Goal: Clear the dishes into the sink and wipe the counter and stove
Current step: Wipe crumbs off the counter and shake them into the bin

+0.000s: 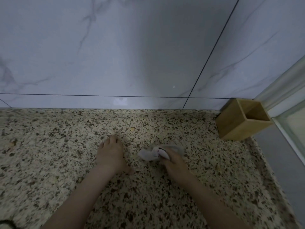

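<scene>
A speckled granite counter (pixel 49 154) fills the lower half of the head view. My left hand (pixel 110 154) lies flat on it near the middle, fingers straight and together, pointing toward the wall. To its right my right hand (pixel 175 162) grips a small crumpled white cloth (pixel 148 155) that touches the counter. The cloth bunches out to the left of my fingers. A few small crumbs (pixel 132 129) lie on the stone beyond my hands.
A marble-look tiled wall (pixel 132 47) rises behind the counter. A wooden box holder (pixel 237 124) with two compartments stands in the back right corner. A window frame (pixel 290 103) runs along the right edge. A dark object shows at the bottom left corner.
</scene>
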